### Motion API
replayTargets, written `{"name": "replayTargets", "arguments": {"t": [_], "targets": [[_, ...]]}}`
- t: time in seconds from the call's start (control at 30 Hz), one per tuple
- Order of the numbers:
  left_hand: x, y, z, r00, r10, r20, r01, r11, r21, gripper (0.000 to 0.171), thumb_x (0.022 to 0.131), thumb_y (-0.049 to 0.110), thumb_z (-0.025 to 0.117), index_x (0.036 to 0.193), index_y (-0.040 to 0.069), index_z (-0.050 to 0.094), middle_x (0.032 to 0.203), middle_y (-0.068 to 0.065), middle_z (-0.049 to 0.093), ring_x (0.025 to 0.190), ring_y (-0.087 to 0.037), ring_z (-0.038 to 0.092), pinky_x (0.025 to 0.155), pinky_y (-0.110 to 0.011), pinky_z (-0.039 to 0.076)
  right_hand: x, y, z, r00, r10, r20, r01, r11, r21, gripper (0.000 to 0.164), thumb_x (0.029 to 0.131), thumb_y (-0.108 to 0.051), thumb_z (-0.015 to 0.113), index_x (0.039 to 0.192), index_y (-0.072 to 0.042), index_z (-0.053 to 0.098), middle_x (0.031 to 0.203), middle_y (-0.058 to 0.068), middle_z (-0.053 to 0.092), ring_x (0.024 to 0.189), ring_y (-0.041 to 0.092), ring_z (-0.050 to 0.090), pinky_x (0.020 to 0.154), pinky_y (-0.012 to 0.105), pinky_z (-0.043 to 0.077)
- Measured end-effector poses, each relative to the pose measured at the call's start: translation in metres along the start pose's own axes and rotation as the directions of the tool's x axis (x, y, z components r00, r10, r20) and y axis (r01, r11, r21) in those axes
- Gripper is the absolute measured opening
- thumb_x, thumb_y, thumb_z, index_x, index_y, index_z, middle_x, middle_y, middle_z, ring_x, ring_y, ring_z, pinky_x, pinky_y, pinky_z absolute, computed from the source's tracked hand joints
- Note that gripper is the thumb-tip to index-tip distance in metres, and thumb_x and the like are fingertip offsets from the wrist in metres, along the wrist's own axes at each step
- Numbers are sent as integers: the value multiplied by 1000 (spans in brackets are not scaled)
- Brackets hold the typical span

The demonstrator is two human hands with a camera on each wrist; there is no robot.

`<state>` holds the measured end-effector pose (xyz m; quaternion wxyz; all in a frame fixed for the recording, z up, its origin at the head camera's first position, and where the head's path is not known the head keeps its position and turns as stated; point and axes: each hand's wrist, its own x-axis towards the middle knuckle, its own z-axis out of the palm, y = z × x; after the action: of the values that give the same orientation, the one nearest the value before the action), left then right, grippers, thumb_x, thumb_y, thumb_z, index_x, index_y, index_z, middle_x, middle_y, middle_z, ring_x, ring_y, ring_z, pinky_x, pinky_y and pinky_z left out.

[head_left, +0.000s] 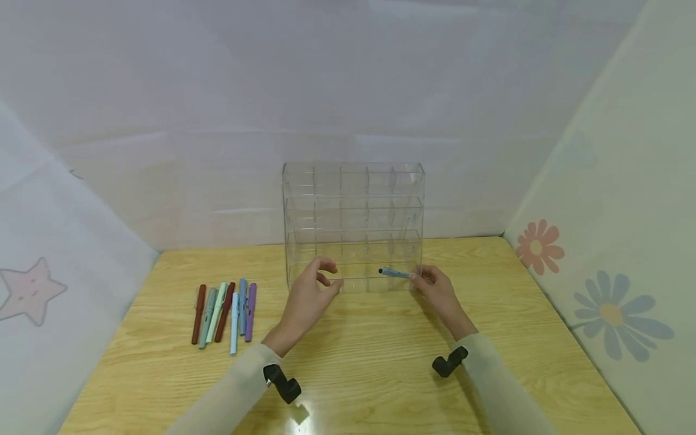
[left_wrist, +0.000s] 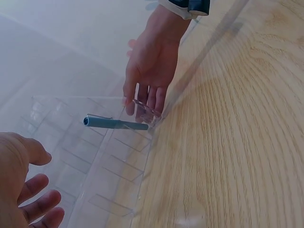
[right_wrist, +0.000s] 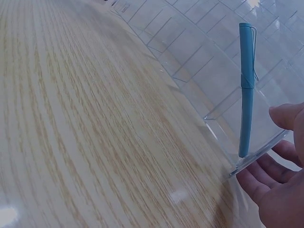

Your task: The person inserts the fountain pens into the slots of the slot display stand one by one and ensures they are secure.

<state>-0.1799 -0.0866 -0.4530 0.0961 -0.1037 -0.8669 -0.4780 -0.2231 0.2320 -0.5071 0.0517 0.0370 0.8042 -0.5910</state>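
Note:
A clear plastic compartment rack (head_left: pixel 353 217) stands upright on the table. One blue-teal fountain pen (right_wrist: pixel 246 90) with a clip leans in the end compartment of its lowest row, on the right side in the head view. My right hand (head_left: pixel 439 296) is at the rack's lower right corner. Its thumb is on one side of the end wall and its curled fingers (right_wrist: pixel 268 175) are on the other, gripping the rack beside the pen. In front of the rack's lower left part is my left hand (head_left: pixel 310 299), its fingers loosely bent and apart from the thumb, holding nothing.
Several capped pens lie in a loose row on the left of the table, among them a dark red pen (head_left: pixel 199 314), a light blue pen (head_left: pixel 234 323) and a purple pen (head_left: pixel 251 312). A pale cloth wall (head_left: pixel 217 151) rises behind the wooden table (head_left: pixel 370 368).

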Motion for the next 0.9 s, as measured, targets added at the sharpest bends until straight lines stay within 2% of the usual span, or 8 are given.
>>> {"name": "replayTargets", "arguments": {"t": [0.3,0.53,0.77,0.9], "targets": [[-1,-5,-8,1000,-29,-2,29,1000,-1,30,101,22,76,128,18,62,123,0,70,101,-25,67,62,-25,51,0,-1,0,1000,-7,-7,7,1000,-9,59,109,-34,62,155,0,47,152,22,56,139,35,58,115,50,52],[-3,-12,-14,999,-40,-12,40,999,15,33,102,23,75,130,17,60,126,-5,70,100,-23,66,62,-25,51,1,-1,0,1000,3,-5,-3,1000,5,59,109,-35,62,155,-2,47,153,21,56,141,35,56,117,50,50],[-6,-21,-21,996,-88,-18,89,996,23,33,102,24,75,131,17,61,124,0,70,100,-21,66,61,-25,51,1,1,0,1000,0,1,0,1000,-5,60,109,-37,63,155,-2,47,154,20,55,142,36,56,117,50,51],[-7,-27,-25,994,-106,-11,107,994,13,36,102,26,74,133,13,61,125,-2,70,100,-22,66,60,-26,51,0,0,-1,1000,7,4,-7,1000,-3,60,109,-37,62,156,-2,46,155,21,54,144,37,53,119,52,48]]}}
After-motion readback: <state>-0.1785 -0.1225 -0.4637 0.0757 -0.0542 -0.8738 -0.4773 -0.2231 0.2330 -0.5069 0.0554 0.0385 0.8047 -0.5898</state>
